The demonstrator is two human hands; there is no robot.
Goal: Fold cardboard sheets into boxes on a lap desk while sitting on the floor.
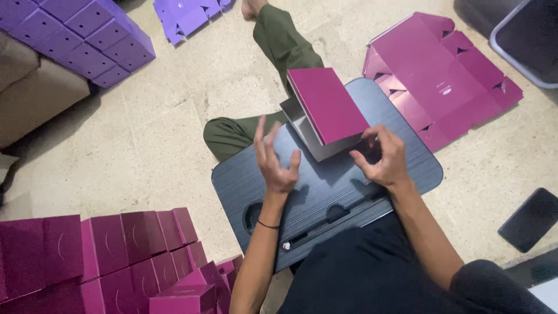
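Note:
A magenta box [326, 110] with a grey inside stands tilted on a dark lap tray [325, 186]. Its lid side faces up and its open edge points toward me. My right hand [382, 157] is at the box's near right corner, fingertips curled against it. Just left of the box, my left hand [274, 157] hovers with fingers spread and holds nothing. The tray rests across my lap above my dark trousers.
Folded magenta boxes [116, 256] are stacked at lower left. Flat magenta box blanks [442, 75] lie at upper right, purple boxes [87, 35] at upper left. A dark phone [530, 218] lies on the floor at right. A leg in green trousers [279, 52] stretches ahead.

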